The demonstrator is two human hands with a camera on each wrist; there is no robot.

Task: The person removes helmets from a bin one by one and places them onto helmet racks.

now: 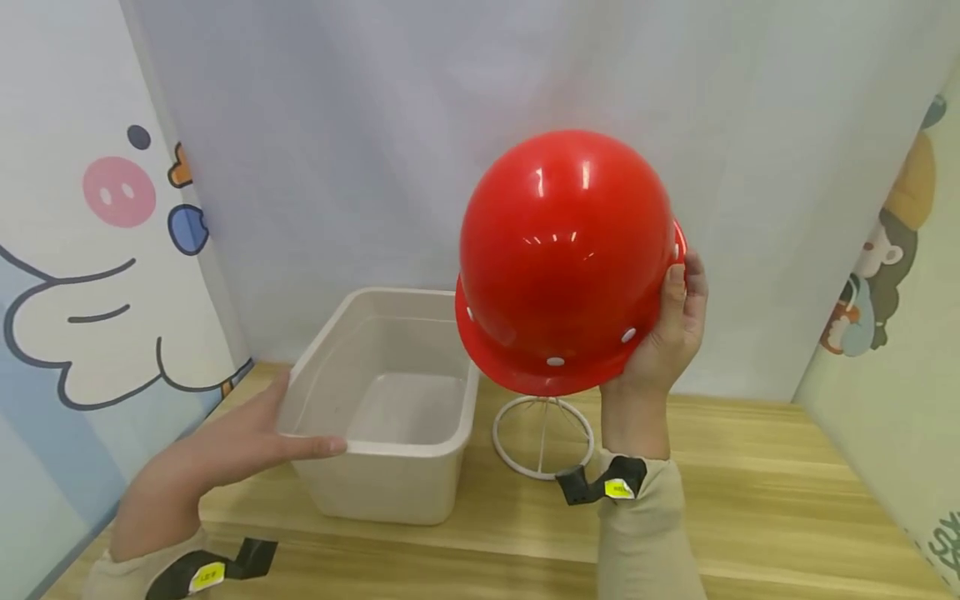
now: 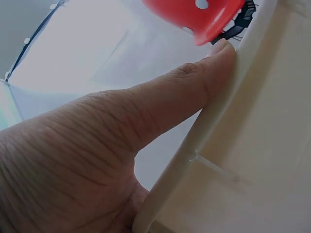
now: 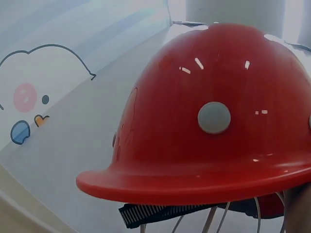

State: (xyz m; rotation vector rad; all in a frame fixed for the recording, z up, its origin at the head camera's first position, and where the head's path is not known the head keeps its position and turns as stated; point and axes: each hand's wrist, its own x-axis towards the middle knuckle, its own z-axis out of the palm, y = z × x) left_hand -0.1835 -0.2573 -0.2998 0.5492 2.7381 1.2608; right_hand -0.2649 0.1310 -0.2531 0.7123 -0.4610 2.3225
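Spreading widest, the wooden bench [image 1: 765, 475] carries a beige bin [image 1: 382, 492], open side up. Held aloft to the bin's right is the red helmet [image 1: 566, 262], crown up, clear of the rim. A white wire stand [image 1: 543, 439] shows just under its brim. The right hand [image 1: 670, 337], nearer, grips the helmet's right edge; the left hand [image 1: 243, 439] lays its thumb along the bin's near rim, fingers too hidden to tell their grip.
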